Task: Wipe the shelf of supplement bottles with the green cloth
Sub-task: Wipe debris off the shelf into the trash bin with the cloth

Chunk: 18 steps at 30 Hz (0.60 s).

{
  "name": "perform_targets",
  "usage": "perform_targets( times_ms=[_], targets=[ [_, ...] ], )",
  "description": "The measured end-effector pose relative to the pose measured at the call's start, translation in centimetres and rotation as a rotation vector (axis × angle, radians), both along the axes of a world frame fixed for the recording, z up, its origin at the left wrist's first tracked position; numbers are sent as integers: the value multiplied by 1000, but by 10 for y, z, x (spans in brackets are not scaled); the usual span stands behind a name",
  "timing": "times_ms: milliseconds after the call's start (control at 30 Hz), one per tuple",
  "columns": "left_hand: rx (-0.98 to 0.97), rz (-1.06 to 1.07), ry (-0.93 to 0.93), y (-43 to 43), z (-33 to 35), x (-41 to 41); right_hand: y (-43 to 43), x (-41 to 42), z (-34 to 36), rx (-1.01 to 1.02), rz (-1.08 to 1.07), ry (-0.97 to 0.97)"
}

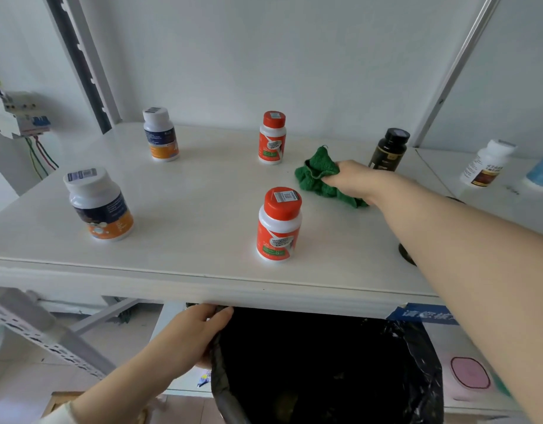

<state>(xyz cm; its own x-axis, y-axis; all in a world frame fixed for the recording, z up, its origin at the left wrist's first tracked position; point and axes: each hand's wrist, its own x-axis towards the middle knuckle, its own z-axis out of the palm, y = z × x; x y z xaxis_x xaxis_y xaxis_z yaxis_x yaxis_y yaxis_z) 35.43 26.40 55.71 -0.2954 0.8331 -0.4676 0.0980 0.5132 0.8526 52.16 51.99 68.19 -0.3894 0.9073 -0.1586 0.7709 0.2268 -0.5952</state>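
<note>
Head camera: a person's right hand (352, 179) grips the bunched green cloth (317, 175), pressed to the white shelf (187, 191) between the rear red-capped bottle (272, 139) and the black bottle (389, 149). The left hand (187, 335) appears to pinch the rim of a black-lined bin (417, 347) just under the shelf's front edge. Wiping looks under way on the right side; the next sweep must steer round the front red-capped bottle (279, 224) without tipping it.
</note>
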Motion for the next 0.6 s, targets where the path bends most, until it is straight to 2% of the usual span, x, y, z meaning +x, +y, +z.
perform_targets(
  times_ms=[100,167,267,333,600],
  targets=[
    [3,-5,2,0,5,3,-2,10,11,-94,4,-67],
    [3,-4,5,0,7,4,3,9,21,-168,-66,11],
    [8,-3,2,0,7,5,16,-3,32,-31,-297,197],
    [14,-1,-2,-1,5,4,23,-15,32,62,-374,226],
    [9,3,56,-1,-4,0,10,-51,-7,59,-142,129]
  ],
)
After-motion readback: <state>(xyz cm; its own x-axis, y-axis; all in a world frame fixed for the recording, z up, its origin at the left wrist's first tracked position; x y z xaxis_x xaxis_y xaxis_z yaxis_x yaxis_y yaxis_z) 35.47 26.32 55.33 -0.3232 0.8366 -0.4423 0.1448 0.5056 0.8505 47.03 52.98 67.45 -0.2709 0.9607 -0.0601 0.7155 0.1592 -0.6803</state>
